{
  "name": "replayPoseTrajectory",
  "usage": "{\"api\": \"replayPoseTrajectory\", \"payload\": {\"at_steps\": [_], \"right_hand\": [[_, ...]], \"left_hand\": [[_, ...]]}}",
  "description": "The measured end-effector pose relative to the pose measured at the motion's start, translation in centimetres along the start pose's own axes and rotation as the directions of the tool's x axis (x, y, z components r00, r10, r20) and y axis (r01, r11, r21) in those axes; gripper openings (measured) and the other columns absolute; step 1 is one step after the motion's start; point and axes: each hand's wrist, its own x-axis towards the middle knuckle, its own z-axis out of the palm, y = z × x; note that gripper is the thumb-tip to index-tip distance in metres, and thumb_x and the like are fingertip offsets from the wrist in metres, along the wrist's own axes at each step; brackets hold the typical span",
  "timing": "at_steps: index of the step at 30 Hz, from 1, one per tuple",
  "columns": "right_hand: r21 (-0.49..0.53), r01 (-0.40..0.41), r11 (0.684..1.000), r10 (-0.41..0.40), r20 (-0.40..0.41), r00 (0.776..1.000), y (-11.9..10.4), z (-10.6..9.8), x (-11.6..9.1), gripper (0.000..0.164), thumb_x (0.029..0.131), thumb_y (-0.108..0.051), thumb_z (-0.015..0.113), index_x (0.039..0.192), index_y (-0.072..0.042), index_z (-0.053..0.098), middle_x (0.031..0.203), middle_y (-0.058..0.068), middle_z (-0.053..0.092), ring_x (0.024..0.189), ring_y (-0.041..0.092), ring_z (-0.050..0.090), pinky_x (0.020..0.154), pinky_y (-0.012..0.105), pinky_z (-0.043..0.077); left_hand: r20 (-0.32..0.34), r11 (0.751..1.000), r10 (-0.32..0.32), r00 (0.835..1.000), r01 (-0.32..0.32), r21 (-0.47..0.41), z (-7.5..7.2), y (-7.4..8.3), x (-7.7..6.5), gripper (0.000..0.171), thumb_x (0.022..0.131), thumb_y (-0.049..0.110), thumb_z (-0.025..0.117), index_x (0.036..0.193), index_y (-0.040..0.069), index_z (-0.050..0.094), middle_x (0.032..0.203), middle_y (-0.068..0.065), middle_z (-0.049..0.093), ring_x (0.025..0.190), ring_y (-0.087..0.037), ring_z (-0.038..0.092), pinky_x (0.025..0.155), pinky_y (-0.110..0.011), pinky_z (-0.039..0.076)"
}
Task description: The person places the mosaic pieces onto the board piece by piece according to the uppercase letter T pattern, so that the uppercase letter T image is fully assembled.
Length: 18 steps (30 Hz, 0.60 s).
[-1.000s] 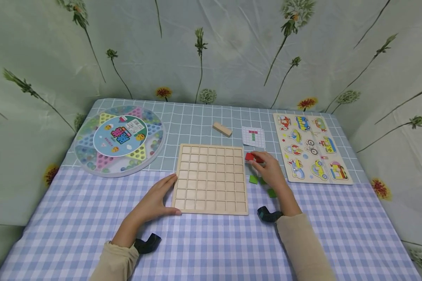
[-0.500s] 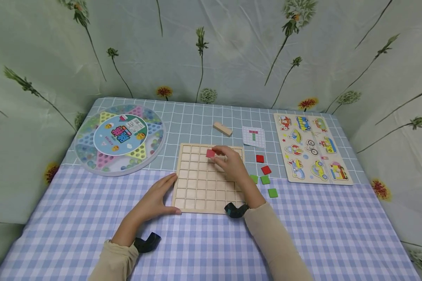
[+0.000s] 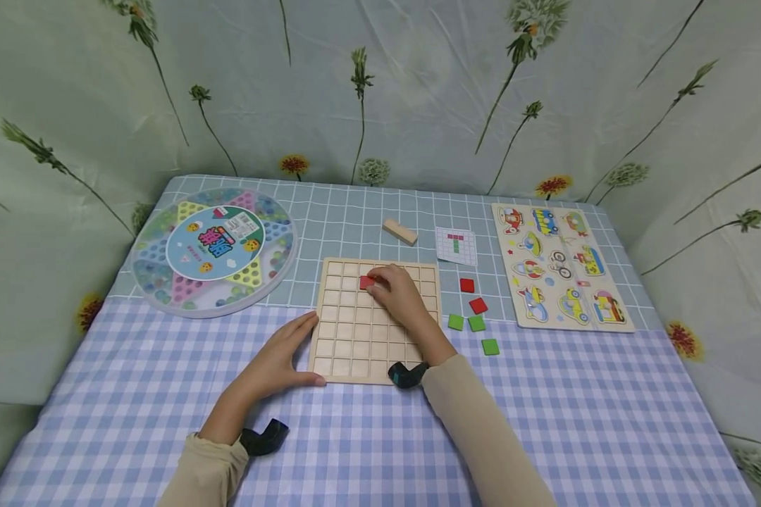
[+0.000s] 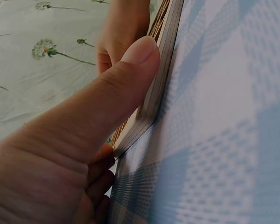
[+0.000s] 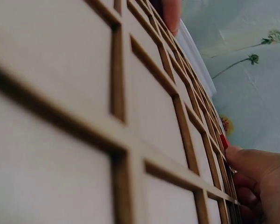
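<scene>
A wooden grid board (image 3: 355, 331) with square cells lies flat in front of me. My left hand (image 3: 281, 359) rests at its near left corner, fingertips against the left edge and thumb along the front edge. In the left wrist view, the thumb (image 4: 135, 56) lies against the board's side. Over the board's back rows, my right hand (image 3: 396, 296) pinches a red square tile (image 3: 366, 282) between thumb and fingertips. The right wrist view shows only a sliver of that tile (image 5: 223, 141). Right of the board lie two loose red tiles (image 3: 467, 285) and several green tiles (image 3: 477, 322).
A small pattern card (image 3: 456, 246) and a wooden bar (image 3: 400, 232) lie behind the board. On the left sits a round marble game (image 3: 276, 274) in clear packaging. A picture puzzle board (image 3: 548, 282) is at the right. A flowered cloth (image 3: 418, 105) hangs behind the table.
My right hand has picked up a red tile from the right side and carried it left over the board's back rows. My left hand has stayed at the corner.
</scene>
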Motion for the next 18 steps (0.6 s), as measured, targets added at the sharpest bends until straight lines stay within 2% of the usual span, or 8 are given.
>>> {"api": "replayPoseTrajectory", "payload": {"at_steps": [6, 12, 15, 18], "right_hand": [[-0.026, -0.056, 0.998, 0.058, 0.063, 0.996, -0.5, -0.3, 0.0, 0.026, 0.083, -0.016, 0.065, 0.108, -0.007, 0.065, 0.107, 0.006, 0.057, 0.105, 0.02, 0.047, 0.091, 0.033, 0.038], [0.028, -0.064, 0.998, 0.06, 0.139, 0.988, -0.7, -2.1, -0.5, 0.042, 0.084, -0.02, 0.065, 0.123, -0.007, 0.055, 0.114, 0.007, 0.054, 0.104, 0.019, 0.049, 0.09, 0.032, 0.04], [0.047, -0.056, 0.997, 0.05, 0.119, 0.992, -0.7, -3.7, -1.1, 0.048, 0.084, -0.021, 0.065, 0.127, -0.007, 0.051, 0.121, 0.008, 0.052, 0.106, 0.02, 0.05, 0.088, 0.033, 0.042], [0.029, -0.038, 0.999, 0.036, 0.057, 0.998, -0.4, -5.4, -1.8, 0.051, 0.082, -0.024, 0.066, 0.128, -0.008, 0.05, 0.127, 0.009, 0.049, 0.114, 0.023, 0.046, 0.092, 0.037, 0.04]], "left_hand": [[0.002, 1.0, 0.0, 1.0, 0.0, -0.003, 0.0, 0.1, 0.0, 0.111, 0.058, 0.06, 0.073, 0.142, 0.004, 0.025, 0.146, -0.01, 0.022, 0.13, -0.032, 0.021, 0.102, -0.049, 0.022], [0.005, 1.0, 0.001, 1.0, -0.001, 0.001, -0.1, 0.0, 0.0, 0.111, 0.059, 0.059, 0.073, 0.142, 0.005, 0.024, 0.146, -0.01, 0.021, 0.13, -0.032, 0.02, 0.102, -0.049, 0.022], [0.006, 1.0, 0.003, 1.0, -0.003, 0.0, -0.1, 0.0, 0.0, 0.111, 0.059, 0.059, 0.073, 0.142, 0.005, 0.024, 0.146, -0.01, 0.021, 0.13, -0.032, 0.02, 0.101, -0.049, 0.022], [0.006, 1.0, 0.001, 1.0, -0.001, -0.003, 0.0, 0.1, 0.0, 0.111, 0.059, 0.059, 0.073, 0.142, 0.005, 0.024, 0.146, -0.01, 0.021, 0.13, -0.032, 0.02, 0.101, -0.05, 0.022]]}}
